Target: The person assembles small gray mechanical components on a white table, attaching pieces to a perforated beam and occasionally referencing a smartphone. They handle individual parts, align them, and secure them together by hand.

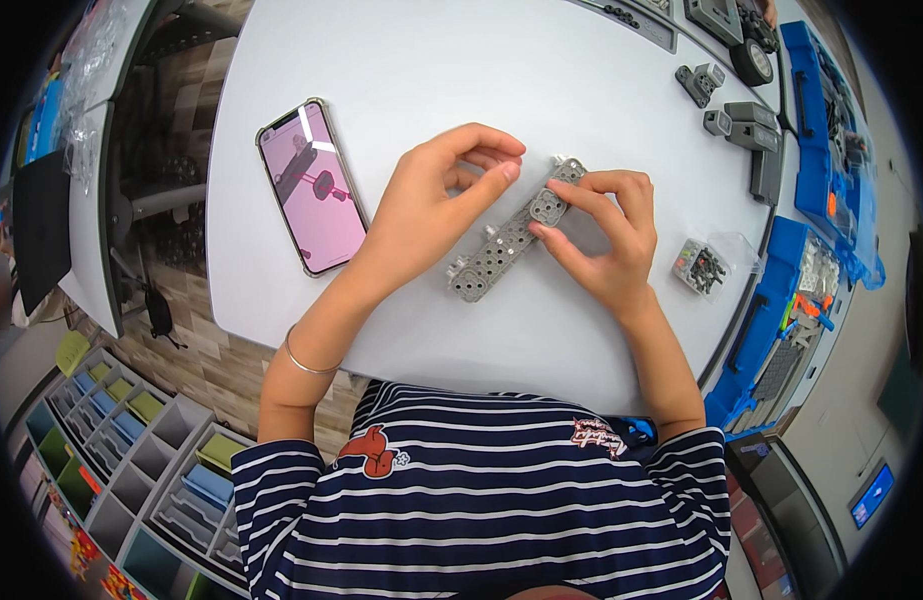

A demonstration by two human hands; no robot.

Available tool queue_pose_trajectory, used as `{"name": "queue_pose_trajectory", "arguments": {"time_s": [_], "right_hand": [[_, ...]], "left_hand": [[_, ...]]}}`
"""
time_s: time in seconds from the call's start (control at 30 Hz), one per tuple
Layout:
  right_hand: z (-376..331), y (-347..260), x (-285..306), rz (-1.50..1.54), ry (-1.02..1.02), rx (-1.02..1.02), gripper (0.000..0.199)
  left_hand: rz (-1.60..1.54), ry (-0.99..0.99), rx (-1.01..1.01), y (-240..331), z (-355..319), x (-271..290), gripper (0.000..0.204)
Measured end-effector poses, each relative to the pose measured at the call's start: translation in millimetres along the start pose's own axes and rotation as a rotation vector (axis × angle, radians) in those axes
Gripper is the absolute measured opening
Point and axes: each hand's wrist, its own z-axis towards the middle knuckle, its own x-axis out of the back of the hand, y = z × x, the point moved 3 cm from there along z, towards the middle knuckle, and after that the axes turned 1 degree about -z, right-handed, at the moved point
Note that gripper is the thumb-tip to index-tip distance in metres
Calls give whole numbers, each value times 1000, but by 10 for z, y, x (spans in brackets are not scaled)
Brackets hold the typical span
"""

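A long grey building-kit beam (489, 262) with round holes lies slantwise on the white table, with small pale pegs along its far-left side. My right hand (613, 235) pinches a small square grey building block (547, 207) between thumb and forefinger, over the beam's upper part. Whether the block touches the beam, I cannot tell. My left hand (436, 200) hovers left of the beam, fingers curved, thumb and forefinger apart, with nothing visible between them. To its left lies a phone (316, 190) showing a pink picture of kit parts.
A small clear box (699, 268) of dark and red pegs stands to the right. Grey motor-like blocks (753, 127) and a black wheel (751, 62) sit at the far right. Blue cases (766, 320) line the right edge. Grey drawer trays (146, 450) stand at lower left.
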Motion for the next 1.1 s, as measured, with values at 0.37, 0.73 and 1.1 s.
{"name": "queue_pose_trajectory", "arguments": {"time_s": [0.37, 0.73, 1.1], "right_hand": [[7, -36, 5, -5, -13, 1, 49], [13, -6, -7, 43, -8, 39, 47], [-29, 15, -11, 31, -23, 6, 41]], "left_hand": [[-27, -177, 204, 4, -37, -70, 31], [-74, -177, 204, -78, -19, -53, 32], [-194, -200, 203, -134, -8, -36, 28]]}}
